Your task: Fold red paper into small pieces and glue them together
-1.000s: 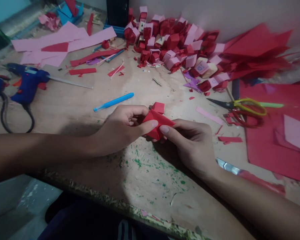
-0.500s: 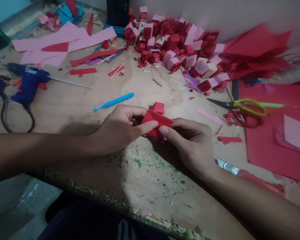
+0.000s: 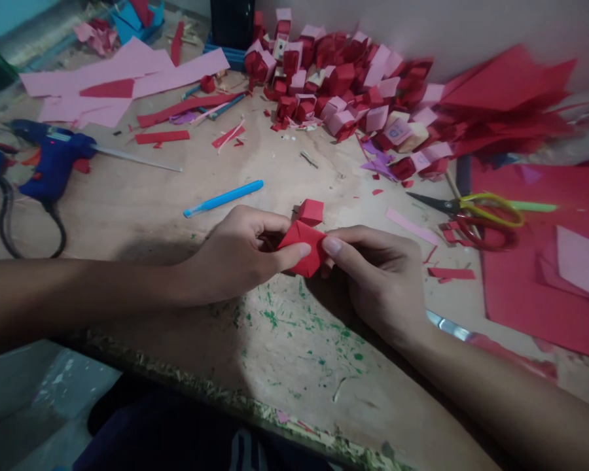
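Note:
Both my hands meet at the middle of the wooden table (image 3: 285, 340) around a folded red paper piece (image 3: 305, 248). My left hand (image 3: 240, 252) pinches its left side, thumb pressed on top. My right hand (image 3: 377, 275) grips its right side with curled fingers. The piece now looks like a small square packet held just above the tabletop. A small red paper cube (image 3: 311, 211) sits on the table right behind it, untouched.
A heap of red and pink paper cubes (image 3: 353, 98) lies at the back. Yellow-handled scissors (image 3: 476, 212) and red paper sheets (image 3: 544, 275) lie to the right. A blue pen (image 3: 224, 198), a blue glue gun (image 3: 53, 163) and pink strips (image 3: 127, 78) lie to the left.
The red paper has been folded in from a wider, flatter shape to a compact square. My fingers closed in tighter on it; my hands stayed in place.

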The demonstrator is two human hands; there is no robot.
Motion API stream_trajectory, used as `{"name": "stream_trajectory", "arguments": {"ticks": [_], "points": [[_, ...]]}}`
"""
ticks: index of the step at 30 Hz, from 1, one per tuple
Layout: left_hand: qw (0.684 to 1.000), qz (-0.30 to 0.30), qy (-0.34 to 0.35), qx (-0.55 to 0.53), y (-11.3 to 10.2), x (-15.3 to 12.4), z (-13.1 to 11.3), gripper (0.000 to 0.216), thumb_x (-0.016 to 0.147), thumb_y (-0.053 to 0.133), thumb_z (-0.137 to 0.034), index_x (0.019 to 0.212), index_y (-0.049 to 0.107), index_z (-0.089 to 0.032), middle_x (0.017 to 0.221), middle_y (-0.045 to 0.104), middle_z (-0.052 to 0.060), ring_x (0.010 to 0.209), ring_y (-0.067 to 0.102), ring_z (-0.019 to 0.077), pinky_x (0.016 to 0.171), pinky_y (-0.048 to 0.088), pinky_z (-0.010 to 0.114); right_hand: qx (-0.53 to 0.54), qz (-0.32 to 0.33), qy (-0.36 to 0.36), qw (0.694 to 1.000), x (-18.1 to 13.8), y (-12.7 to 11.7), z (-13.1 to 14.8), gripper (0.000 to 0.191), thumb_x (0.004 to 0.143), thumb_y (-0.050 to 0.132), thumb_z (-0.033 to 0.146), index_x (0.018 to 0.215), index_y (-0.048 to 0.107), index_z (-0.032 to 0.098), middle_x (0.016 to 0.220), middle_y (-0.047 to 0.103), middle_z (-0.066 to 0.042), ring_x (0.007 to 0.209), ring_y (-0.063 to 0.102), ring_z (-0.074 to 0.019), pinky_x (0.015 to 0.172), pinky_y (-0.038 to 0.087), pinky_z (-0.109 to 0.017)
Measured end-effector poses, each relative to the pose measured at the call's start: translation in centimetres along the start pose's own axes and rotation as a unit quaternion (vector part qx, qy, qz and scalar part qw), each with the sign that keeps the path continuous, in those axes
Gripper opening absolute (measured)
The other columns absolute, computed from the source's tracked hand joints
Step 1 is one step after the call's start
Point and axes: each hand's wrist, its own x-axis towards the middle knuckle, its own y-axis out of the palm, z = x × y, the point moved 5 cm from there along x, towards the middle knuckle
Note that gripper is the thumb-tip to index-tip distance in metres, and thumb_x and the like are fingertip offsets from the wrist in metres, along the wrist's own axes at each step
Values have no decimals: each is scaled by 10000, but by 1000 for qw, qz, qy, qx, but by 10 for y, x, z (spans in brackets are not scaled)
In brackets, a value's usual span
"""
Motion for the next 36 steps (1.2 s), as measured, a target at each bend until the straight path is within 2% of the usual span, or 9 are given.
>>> {"name": "stream_trajectory", "arguments": {"ticks": [7,10,15,20,24,27,30,34,36], "points": [[996,39,37,67,4,-1,-8,306,874,666,-198,585,575,-157,556,406,-55,538,397,70,483,313,215,-43,38,-38,998,1,7,11,96,887,789,281,814,807,221,851,779,-38,781,698,-179,725,562,-316],[994,58,45,83,6,-1,-9,337,880,644,-181,562,534,-157,549,359,-55,532,349,69,486,287,226,-51,42,-38,997,2,8,10,90,883,786,274,811,797,219,874,782,-45,797,699,-189,729,564,-327],[992,83,28,93,7,-1,-7,268,898,624,-211,640,655,-146,587,468,-39,565,390,79,505,308,227,-50,35,-25,998,0,7,10,107,885,767,246,784,774,212,803,758,-31,725,676,-171,688,553,-315],[991,81,18,100,8,-1,-6,236,857,635,-196,633,682,-143,542,433,-48,534,368,76,479,273,233,-40,62,-21,997,2,9,9,99,884,766,272,808,769,208,841,764,-38,759,674,-177,719,546,-320],[992,83,10,99,7,1,-2,204,842,654,-221,666,720,-142,546,490,-39,531,383,81,485,279,239,-23,52,-15,998,3,9,5,132,882,771,304,817,755,190,840,756,-42,763,670,-174,718,531,-308],[992,101,-4,73,6,4,-3,192,840,666,-254,699,735,-142,599,607,-10,553,485,99,519,365,235,-7,53,-19,998,5,10,4,173,893,746,325,816,741,171,812,734,-38,735,644,-159,705,510,-295],[994,103,-22,31,4,5,-9,199,845,680,-283,721,738,-139,711,713,29,676,629,142,644,503,258,3,46,-49,998,7,10,7,217,911,706,358,816,745,166,800,725,-34,711,618,-149,687,493,-285],[996,48,-51,-52,-2,-2,-12,230,860,703,-355,863,766,-134,847,761,54,786,694,180,766,593,335,0,59,-54,997,8,9,9,293,905,707,421,792,767,156,711,699,-28,617,571,-140,608,463,-277],[998,29,-46,-43,-4,-7,-10,254,849,728,-380,886,771,-132,867,765,60,798,695,191,794,599,363,-5,62,-57,996,8,8,9,317,896,710,435,777,776,148,663,680,-22,582,544,-132,576,439,-270]]}}
